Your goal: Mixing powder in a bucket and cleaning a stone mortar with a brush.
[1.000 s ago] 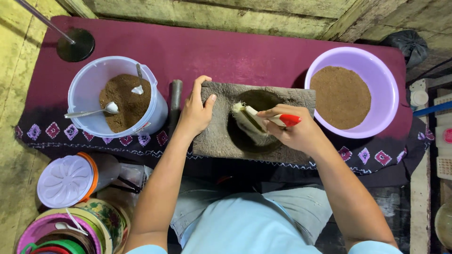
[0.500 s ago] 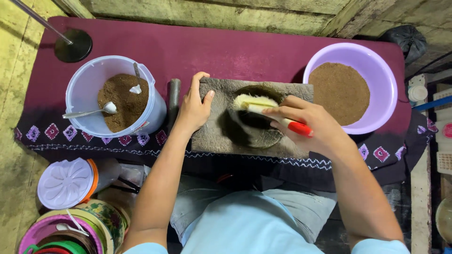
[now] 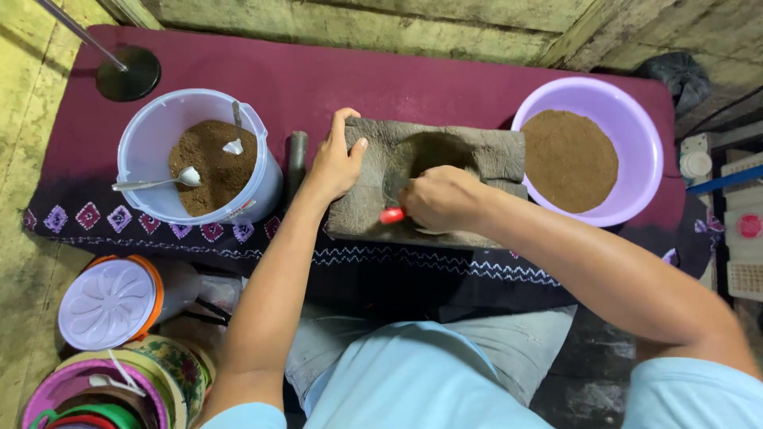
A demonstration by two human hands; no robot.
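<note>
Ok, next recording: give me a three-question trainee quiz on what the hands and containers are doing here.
1. True or false: the left hand rests on the grey stone block.
2. What colour is the handle of the tool in the right hand?
3. Which holds the metal spoon: (a) clear plastic bucket of brown powder, (b) round lilac plastic basin?

Key: 1 true; 2 red; 3 a.

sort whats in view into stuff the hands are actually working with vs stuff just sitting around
In use:
- stone mortar, steadied by the left hand
- red-handled tool, gripped in the right hand

Lying about:
- white bucket of brown powder with a spoon
- purple basin of brown powder
- lidded tub
- black round stand base
</note>
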